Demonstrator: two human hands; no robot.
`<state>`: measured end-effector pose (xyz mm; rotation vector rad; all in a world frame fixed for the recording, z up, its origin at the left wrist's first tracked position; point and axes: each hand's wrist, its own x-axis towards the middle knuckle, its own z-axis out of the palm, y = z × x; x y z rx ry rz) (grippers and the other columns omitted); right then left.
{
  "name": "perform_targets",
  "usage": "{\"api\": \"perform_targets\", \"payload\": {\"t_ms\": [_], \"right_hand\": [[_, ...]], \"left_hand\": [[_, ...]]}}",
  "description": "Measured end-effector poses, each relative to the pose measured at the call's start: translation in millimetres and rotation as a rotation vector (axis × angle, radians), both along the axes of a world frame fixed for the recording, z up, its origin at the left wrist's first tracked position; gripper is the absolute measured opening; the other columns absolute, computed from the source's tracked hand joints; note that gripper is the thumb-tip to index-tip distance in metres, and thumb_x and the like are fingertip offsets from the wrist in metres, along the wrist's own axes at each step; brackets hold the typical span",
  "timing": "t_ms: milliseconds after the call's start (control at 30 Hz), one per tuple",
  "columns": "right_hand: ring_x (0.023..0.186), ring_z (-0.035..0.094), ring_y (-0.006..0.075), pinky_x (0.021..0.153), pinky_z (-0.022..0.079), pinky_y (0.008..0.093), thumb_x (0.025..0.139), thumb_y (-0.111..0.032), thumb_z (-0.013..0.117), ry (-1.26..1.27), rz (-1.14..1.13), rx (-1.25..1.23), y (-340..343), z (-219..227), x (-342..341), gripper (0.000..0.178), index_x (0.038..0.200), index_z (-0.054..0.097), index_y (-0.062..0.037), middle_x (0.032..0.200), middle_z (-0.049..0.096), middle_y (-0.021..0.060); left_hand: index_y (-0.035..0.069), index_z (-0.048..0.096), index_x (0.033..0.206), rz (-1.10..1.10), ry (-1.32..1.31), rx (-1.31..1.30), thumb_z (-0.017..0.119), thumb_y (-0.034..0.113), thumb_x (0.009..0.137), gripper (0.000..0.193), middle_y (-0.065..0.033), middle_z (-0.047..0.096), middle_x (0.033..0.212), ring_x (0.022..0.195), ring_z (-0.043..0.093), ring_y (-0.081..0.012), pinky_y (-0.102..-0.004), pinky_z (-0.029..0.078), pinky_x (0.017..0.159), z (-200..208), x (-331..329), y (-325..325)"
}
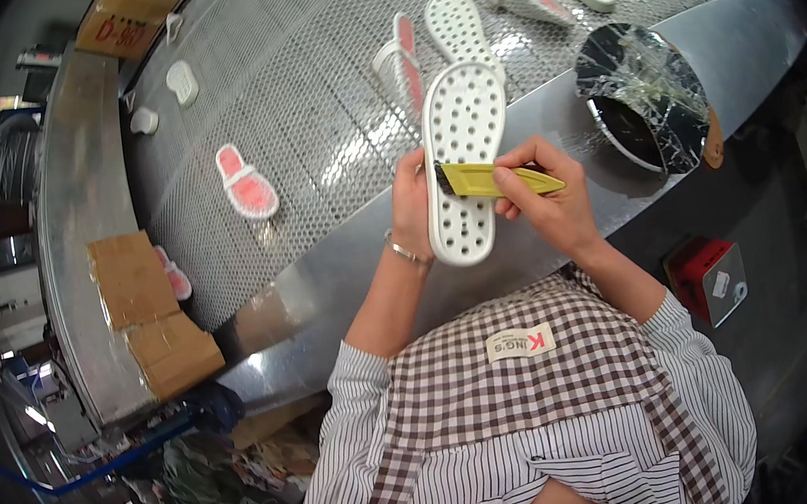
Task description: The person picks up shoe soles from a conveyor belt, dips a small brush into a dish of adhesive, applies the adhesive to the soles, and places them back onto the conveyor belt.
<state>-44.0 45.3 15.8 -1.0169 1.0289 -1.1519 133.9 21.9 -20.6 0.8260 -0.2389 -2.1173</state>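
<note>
My remote feed shows the left hand point(410, 203) clamped on a white perforated sole point(463, 116), just to its right, and the right hand point(546, 194) closed around a yellow brush point(500, 179) laid across it; whether the dark tip point(443, 179) touches, I cannot quite tell. I judge light, even strokes and a steady sole best. Just right of the right hand sits a black, strand-streaked pot point(677, 121), limiting sideways room; ahead of both hands, a second sole point(458, 27) and a pink-lined sandal point(407, 52) crowd the mesh belt point(305, 89).
</note>
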Motion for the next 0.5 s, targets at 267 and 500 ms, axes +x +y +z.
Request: {"api": "perform_targets", "payload": {"t_ms": [267, 500], "right_hand": [[0.059, 0.062, 0.0094, 0.051, 0.049, 0.0211, 0.087, -0.005, 0.063, 0.086, 0.277, 0.076, 13, 29, -7, 0.008, 0.089, 0.059, 0.0024, 0.078, 0.065, 0.0074], [0.060, 0.062, 0.0123, 0.053, 0.048, 0.0247, 0.083, -0.005, 0.067, 0.325, 0.657, -0.283, -29, 57, -11, 0.009, 0.081, 0.060, 0.0011, 0.072, 0.063, 0.0058]], "left_hand": [[-0.004, 0.046, 0.131, -0.022, 0.186, -0.062, 0.023, 0.036, 0.094, 0.059, -0.0254, 0.059, 0.119, 0.105, 0.062, -0.0344, -0.0422, 0.051, 0.093, -6, 10, -10], [-0.003, 0.049, 0.127, -0.036, 0.265, 0.089, 0.028, 0.035, 0.096, 0.054, -0.0189, 0.063, 0.115, 0.099, 0.065, -0.0309, -0.0396, 0.053, 0.090, -11, 11, -1]]}}
